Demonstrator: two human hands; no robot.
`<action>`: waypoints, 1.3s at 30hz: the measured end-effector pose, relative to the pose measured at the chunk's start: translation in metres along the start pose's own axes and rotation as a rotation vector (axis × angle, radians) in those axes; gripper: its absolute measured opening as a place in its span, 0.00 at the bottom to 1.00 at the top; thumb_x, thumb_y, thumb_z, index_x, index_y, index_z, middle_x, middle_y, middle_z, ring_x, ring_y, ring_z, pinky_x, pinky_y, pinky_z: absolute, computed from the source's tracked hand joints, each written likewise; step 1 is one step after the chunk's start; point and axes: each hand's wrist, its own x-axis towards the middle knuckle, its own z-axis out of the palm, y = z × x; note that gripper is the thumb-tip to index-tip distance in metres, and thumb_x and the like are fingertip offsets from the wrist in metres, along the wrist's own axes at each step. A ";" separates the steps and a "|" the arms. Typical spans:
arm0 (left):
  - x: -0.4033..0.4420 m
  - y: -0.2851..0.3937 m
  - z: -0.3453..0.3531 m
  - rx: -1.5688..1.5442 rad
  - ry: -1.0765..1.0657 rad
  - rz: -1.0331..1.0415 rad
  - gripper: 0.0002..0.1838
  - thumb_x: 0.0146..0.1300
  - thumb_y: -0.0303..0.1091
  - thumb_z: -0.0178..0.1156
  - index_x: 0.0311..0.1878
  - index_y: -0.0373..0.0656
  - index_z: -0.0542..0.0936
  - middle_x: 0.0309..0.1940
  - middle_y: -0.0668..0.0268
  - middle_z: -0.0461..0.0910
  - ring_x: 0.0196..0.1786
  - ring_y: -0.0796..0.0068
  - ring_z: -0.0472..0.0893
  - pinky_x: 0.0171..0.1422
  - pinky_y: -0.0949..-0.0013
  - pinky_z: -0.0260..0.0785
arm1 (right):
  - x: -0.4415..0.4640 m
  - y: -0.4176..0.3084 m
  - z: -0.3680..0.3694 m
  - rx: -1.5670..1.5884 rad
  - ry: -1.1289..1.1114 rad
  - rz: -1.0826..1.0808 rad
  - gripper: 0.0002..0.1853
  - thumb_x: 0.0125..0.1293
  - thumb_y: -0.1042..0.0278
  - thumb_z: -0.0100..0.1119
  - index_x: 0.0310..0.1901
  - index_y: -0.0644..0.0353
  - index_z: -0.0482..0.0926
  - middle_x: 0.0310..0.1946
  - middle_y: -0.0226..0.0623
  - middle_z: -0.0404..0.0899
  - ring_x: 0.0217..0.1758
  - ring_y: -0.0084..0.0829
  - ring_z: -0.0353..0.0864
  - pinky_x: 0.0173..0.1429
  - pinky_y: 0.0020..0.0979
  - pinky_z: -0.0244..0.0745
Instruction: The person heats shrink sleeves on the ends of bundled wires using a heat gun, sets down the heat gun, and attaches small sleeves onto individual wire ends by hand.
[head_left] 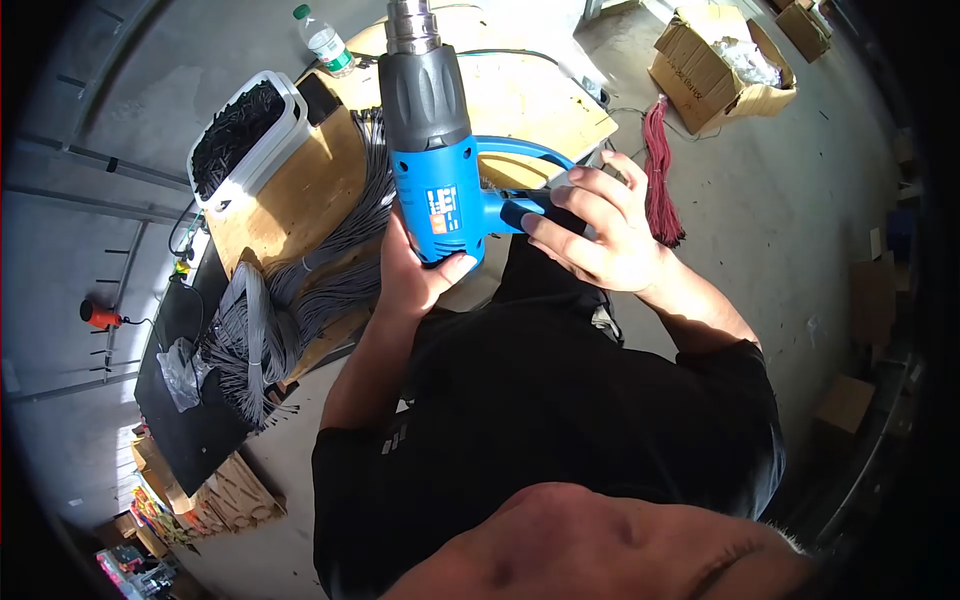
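A blue and black heat gun (437,190) with a metal nozzle (413,28) is raised in front of me, nozzle pointing toward the top of the view. My left hand (412,268) grips the rear end of its body, thumb across the lower edge. Bent fingers of my right hand (605,225) are at the handle (515,212), which they partly hide. Bundles of grey cables (330,240) lie on the wooden tabletop (285,205) behind and left of the heat gun.
A white bin (290,110) of small black pieces and a plastic bottle (325,42) stand at the table's far left. Dark red wires (658,175) hang at the table's right. An open cardboard box (705,85) sits on the floor. A clear plastic bag (183,372) lies on a black surface.
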 end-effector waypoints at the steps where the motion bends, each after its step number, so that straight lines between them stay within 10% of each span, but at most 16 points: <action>1: -0.001 0.010 0.002 0.025 0.044 -0.020 0.46 0.54 0.25 0.79 0.75 0.38 0.65 0.63 0.60 0.81 0.63 0.67 0.84 0.70 0.59 0.78 | -0.002 0.005 -0.003 0.035 0.048 0.047 0.23 0.56 0.52 0.85 0.54 0.40 0.92 0.60 0.37 0.75 0.74 0.50 0.70 0.80 0.58 0.65; 6: -0.002 0.014 -0.002 0.203 -0.030 0.101 0.51 0.54 0.37 0.82 0.76 0.36 0.63 0.63 0.58 0.80 0.63 0.66 0.84 0.70 0.60 0.77 | 0.010 0.022 -0.004 0.349 -0.218 0.254 0.41 0.51 0.57 0.87 0.70 0.34 0.82 0.81 0.57 0.59 0.80 0.63 0.68 0.73 0.56 0.79; 9: -0.002 0.010 0.003 0.147 -0.009 0.067 0.51 0.54 0.40 0.82 0.76 0.36 0.63 0.63 0.58 0.81 0.63 0.67 0.84 0.69 0.60 0.78 | 0.011 0.015 0.002 0.414 -0.225 0.232 0.36 0.54 0.68 0.80 0.68 0.37 0.84 0.79 0.56 0.62 0.67 0.52 0.84 0.51 0.41 0.93; 18: -0.002 0.011 0.007 0.140 -0.027 -0.006 0.51 0.54 0.45 0.83 0.75 0.35 0.65 0.60 0.59 0.82 0.59 0.69 0.85 0.67 0.63 0.78 | 0.006 0.028 -0.001 0.361 -0.296 0.153 0.33 0.55 0.61 0.81 0.65 0.41 0.82 0.72 0.54 0.66 0.46 0.44 0.92 0.40 0.35 0.94; 25: -0.004 0.006 0.011 0.173 -0.009 -0.030 0.54 0.53 0.48 0.84 0.76 0.35 0.64 0.61 0.59 0.80 0.60 0.70 0.84 0.66 0.63 0.78 | -0.007 0.033 0.005 0.475 -0.328 0.188 0.37 0.54 0.62 0.83 0.67 0.38 0.79 0.73 0.55 0.64 0.48 0.46 0.91 0.42 0.37 0.93; 30: -0.001 -0.002 0.005 0.195 0.019 0.098 0.54 0.52 0.46 0.85 0.76 0.35 0.64 0.62 0.58 0.79 0.60 0.69 0.84 0.67 0.63 0.78 | -0.020 0.032 0.020 0.407 -0.028 0.296 0.50 0.52 0.58 0.89 0.77 0.34 0.73 0.75 0.56 0.64 0.66 0.53 0.81 0.63 0.48 0.85; 34: 0.005 -0.012 0.016 0.157 0.102 -0.013 0.52 0.53 0.41 0.83 0.76 0.36 0.63 0.64 0.57 0.79 0.62 0.67 0.83 0.68 0.62 0.78 | -0.026 0.021 0.028 0.218 -0.037 0.353 0.30 0.57 0.58 0.84 0.61 0.53 0.86 0.68 0.56 0.70 0.67 0.56 0.78 0.69 0.49 0.78; 39: 0.032 -0.035 0.014 0.219 -0.176 -0.063 0.45 0.73 0.34 0.71 0.83 0.37 0.55 0.71 0.58 0.74 0.70 0.67 0.77 0.74 0.59 0.72 | -0.040 0.052 0.052 0.414 -0.208 0.666 0.31 0.47 0.53 0.91 0.50 0.58 0.88 0.66 0.51 0.76 0.67 0.52 0.82 0.68 0.47 0.82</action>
